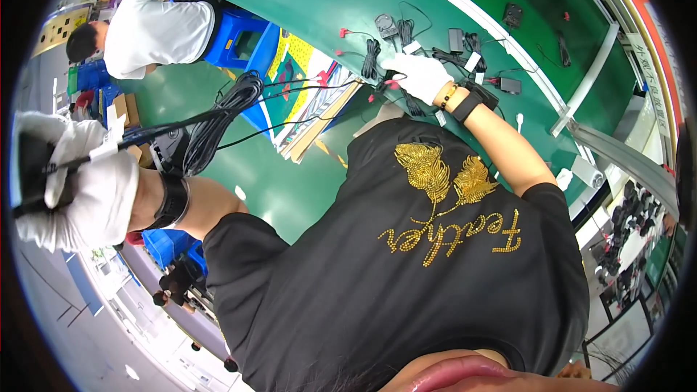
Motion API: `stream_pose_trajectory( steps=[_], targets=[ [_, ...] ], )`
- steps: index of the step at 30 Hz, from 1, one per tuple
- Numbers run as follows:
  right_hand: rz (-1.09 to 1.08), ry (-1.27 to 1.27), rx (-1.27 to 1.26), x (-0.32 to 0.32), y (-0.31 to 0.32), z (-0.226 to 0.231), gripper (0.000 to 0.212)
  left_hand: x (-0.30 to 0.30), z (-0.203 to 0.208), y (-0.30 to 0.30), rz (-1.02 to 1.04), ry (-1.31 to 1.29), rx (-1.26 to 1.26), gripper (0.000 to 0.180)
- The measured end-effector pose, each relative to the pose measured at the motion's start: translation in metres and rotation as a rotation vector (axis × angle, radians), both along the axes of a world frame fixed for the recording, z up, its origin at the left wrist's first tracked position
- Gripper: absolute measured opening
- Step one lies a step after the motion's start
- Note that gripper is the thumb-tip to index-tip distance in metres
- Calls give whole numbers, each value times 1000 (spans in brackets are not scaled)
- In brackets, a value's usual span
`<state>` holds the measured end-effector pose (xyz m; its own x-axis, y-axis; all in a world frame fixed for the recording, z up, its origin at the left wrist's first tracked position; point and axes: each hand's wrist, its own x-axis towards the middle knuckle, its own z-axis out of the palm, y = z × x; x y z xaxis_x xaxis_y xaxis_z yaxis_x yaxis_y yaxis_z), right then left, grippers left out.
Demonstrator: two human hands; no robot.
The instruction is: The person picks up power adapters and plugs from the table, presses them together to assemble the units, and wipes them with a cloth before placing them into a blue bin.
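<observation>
At the far left, my left hand [94, 199], in a white glove, is closed around black cable. A coiled black cable bundle [225, 120] and a black power adapter [170, 149] hang beside it, with a white label [109, 144] on the cord. Thin black cords stretch from this bundle toward the table edge near my right hand. My right hand [421, 76], also white-gloved, is over the green table with its fingers drawn together beside a pink-red connector [393, 84]. What lies between those fingers is hidden. A tied black cable [371, 59] lies just past the fingertips.
More adapters [386, 26] and coiled cords lie on the green table [305, 0]. A white rail [479, 11] crosses it. Below the table edge stands a blue bin [267, 112] with cardboard sheets [312, 127]. A person in white [156, 36] sits on a blue stool [239, 36] at upper left.
</observation>
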<state>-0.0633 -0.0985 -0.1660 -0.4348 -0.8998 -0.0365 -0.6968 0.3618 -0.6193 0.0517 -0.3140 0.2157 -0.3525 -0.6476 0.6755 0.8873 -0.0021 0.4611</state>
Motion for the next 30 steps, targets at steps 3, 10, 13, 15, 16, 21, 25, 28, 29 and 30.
stream_pose_trajectory(
  steps=[3, 10, 13, 15, 16, 21, 25, 28, 29, 30],
  targets=[
    [-102, 4, -289, 2, 15, 3, 23, 25, -5, -35, -38, -177, 60, 27],
    [123, 126, -46, 1, 57, -7, 40, 43, 12, -70, 92, -53, 41, 30],
    [199, 75, 6, 5, 64, 4, 55, 61, 39, -74, 62, 44, 100, 23],
    [254, 128, 54, 4, 61, 29, 51, 106, 57, -111, 64, 105, -86, 18],
    [268, 166, 30, 3, 61, 30, 53, 100, 52, -91, 255, 149, -96, 16],
    [58, -55, 80, -40, 56, 36, 38, 73, 29, -43, 644, 235, -106, 9],
    [-104, 86, -13, -115, 67, 30, 41, 115, 1, -82, 354, -58, -52, 27],
    [-317, 112, 245, -173, 61, 34, 51, 118, -45, -85, -243, -279, 149, 49],
    [-360, 168, 235, -191, 60, 28, 54, 111, -59, -75, -265, -306, 202, 49],
    [-380, 168, 294, -208, 51, 36, 58, 109, -82, -68, 105, -504, 16, 47]
  ],
)
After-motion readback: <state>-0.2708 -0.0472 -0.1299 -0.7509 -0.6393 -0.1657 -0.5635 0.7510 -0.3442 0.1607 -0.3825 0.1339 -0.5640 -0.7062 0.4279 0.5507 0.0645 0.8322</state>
